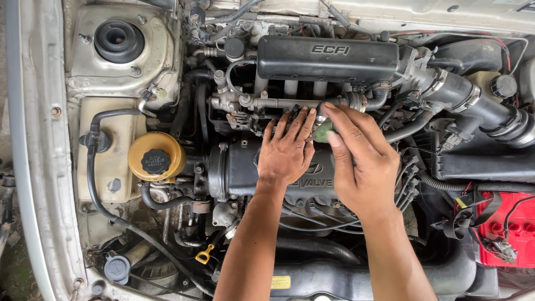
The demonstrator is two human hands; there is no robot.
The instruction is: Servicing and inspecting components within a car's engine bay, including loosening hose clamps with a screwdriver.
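Reaching both forearms down over the engine cover (239,167). Left hand (286,151) lying flat, fingers spread open. Right hand (362,167) pinching a small green part (322,131) between thumb and fingers.

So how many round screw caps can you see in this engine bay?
4: a black cap on the yellow reservoir, a grey cap at lower left, a black cap near the top centre, and a black cap at right. The hands may hide others.
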